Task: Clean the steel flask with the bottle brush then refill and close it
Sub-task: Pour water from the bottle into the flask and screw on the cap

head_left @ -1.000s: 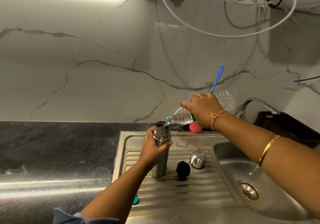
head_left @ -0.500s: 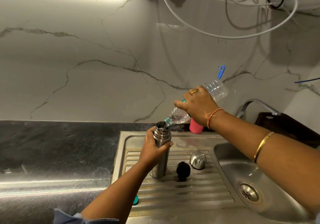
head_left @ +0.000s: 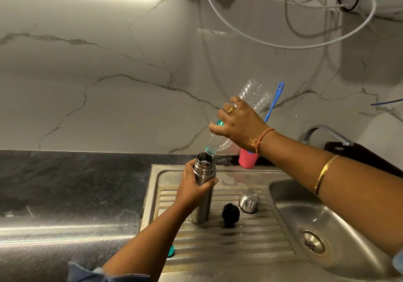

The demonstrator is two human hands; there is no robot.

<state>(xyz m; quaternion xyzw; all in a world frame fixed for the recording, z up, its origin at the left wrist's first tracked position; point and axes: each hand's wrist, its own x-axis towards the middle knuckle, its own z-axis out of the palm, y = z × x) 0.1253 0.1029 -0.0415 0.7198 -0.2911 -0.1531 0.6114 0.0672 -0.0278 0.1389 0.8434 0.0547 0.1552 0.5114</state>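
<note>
A grey marble wall (head_left: 109, 74) veined with dark cracks rises behind a dark stone table (head_left: 65, 183), with loose hoses (head_left: 283, 46) looping down from the upper right. Set into the table is a steel sink (head_left: 239, 245) with a ribbed drainboard and a drain (head_left: 313, 241) in the bowl at right. The steel flask (head_left: 202, 211) stands upright on the drainboard, mouth open, and the left hand (head_left: 192, 189) is wrapped around its upper body. The right hand (head_left: 242, 127) grips a clear plastic bottle (head_left: 253, 94) around its middle, tipped steeply neck-down so its teal-ringed mouth sits just at the flask's rim. A sliver of teal label shows between the fingers, but no writing on it can be read. The two hands are apart, one above the other. Just right of the flask lie its black stopper (head_left: 230, 214) and steel cup lid (head_left: 249, 201), side by side on the ribs. A small teal cap (head_left: 171, 250) rests at the drainboard's left edge. Behind the right wrist a pink cup (head_left: 247, 159) stands against the wall; the bottle brush (head_left: 275, 101) stands in it, with only its blue handle showing. A curved tap (head_left: 327, 131) sits further right. The right arm wears a gold bangle (head_left: 325, 172), an orange thread (head_left: 260, 139) and a ring (head_left: 231, 110).
</note>
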